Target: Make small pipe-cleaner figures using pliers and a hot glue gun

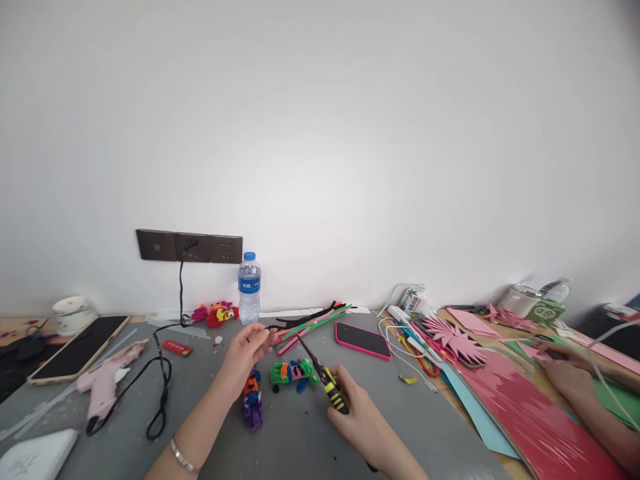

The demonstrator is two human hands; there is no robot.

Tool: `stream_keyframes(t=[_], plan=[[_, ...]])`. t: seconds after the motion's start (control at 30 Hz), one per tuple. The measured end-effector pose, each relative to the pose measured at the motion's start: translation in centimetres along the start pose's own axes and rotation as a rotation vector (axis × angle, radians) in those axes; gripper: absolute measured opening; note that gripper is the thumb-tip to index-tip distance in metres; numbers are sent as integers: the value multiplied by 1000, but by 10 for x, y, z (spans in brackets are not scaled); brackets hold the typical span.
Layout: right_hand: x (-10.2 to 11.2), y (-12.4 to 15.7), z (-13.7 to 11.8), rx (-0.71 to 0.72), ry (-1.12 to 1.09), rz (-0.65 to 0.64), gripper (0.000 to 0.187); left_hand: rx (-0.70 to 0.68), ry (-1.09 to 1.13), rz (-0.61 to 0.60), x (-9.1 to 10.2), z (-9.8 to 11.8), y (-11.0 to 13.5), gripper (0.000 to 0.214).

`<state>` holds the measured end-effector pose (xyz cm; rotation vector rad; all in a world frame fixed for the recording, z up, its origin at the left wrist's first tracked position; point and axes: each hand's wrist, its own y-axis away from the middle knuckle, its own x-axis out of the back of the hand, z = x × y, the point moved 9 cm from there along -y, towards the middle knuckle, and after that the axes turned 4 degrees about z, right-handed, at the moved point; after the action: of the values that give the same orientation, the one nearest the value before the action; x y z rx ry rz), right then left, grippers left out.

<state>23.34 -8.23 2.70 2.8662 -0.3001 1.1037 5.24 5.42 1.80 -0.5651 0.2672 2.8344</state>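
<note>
My left hand (245, 353) is raised over the grey mat, thumb and fingers pinched together on what looks like a thin black pipe cleaner (271, 328); most of it is hidden. My right hand (357, 413) grips long-nose pliers (327, 383) by their yellow-and-black handles, the dark jaws pointing up and left. Between the hands lies a green pipe-cleaner figure (287, 373) with orange, pink and blue parts. Below my left hand is a purple and orange pipe-cleaner figure (253, 400). A bundle of green, pink and black pipe cleaners (315, 323) lies just behind.
A water bottle (249, 287) stands by the wall. To the left are a pink glue gun (103, 387) with a black cord and a phone (80, 350). A pink-edged phone (363, 340) lies at right. Farther right, another person's hands (565, 370) are over coloured paper (530, 407).
</note>
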Motion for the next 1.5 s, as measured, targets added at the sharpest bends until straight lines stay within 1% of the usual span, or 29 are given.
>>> stream_keyframes(t=[0.1, 0.27, 0.4, 0.6, 0.9, 1.07, 1.17, 1.33, 1.43, 1.5], plan=[[-9, -8, -15, -2, -21, -48, 29, 22, 6, -85, -10, -3, 4, 38], [-19, -16, -16, 8, -84, -81, 28, 30, -45, -147, -16, -3, 6, 37], [-20, -17, -18, 45, -170, -95, 26, 53, -65, -148, -15, -5, 7, 35], [-19, -17, -19, 63, -167, -122, 19, 89, -86, -247, -25, -13, 11, 35], [-22, -15, -15, 76, -143, -155, 20, 113, -202, -217, -19, -16, 8, 35], [-20, -13, -15, 80, -99, -140, 20, 103, -245, -222, -19, -16, 9, 34], [-22, -13, -14, 83, -76, -144, 19, 91, -279, -196, -17, -16, 9, 35], [-21, -19, -9, 65, -72, -92, 18, 93, -321, -167, -12, -16, 7, 35], [-19, -21, -2, 26, -69, -78, 17, 76, -349, -171, -10, -11, 7, 34], [-17, -20, 3, 9, -101, -73, 16, 19, -405, -156, -7, 0, 6, 33]])
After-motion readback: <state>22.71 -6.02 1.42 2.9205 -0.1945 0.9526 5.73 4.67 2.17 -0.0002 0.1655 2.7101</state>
